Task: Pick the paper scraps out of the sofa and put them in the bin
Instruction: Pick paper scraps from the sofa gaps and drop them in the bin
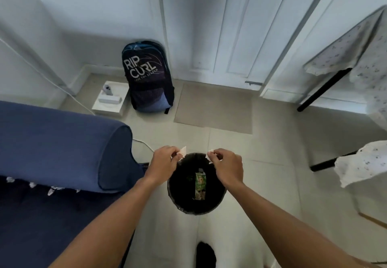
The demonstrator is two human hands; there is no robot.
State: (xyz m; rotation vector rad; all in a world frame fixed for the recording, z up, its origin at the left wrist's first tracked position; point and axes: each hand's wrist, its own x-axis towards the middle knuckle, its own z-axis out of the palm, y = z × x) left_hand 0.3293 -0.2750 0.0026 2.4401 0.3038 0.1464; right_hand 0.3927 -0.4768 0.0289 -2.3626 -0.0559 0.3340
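Note:
A round black bin [218, 201] stands on the tiled floor just right of the blue sofa [62, 148]; a green carton lies inside it. My left hand [164, 163] hovers over the bin's far left rim, pinching a white paper scrap [182, 151]. My right hand [227, 166] hovers over the far right rim, pinching another white paper scrap [210, 154]. Several more white scraps [52, 190] sit in the crease between the sofa's seat and armrest.
A dark backpack [148, 79] leans by the white door at the back, next to a white box [111, 100]. A beige mat [215, 108] lies before the door. A table with a patterned cloth [360, 58] stands at the right. A white cable runs behind the sofa.

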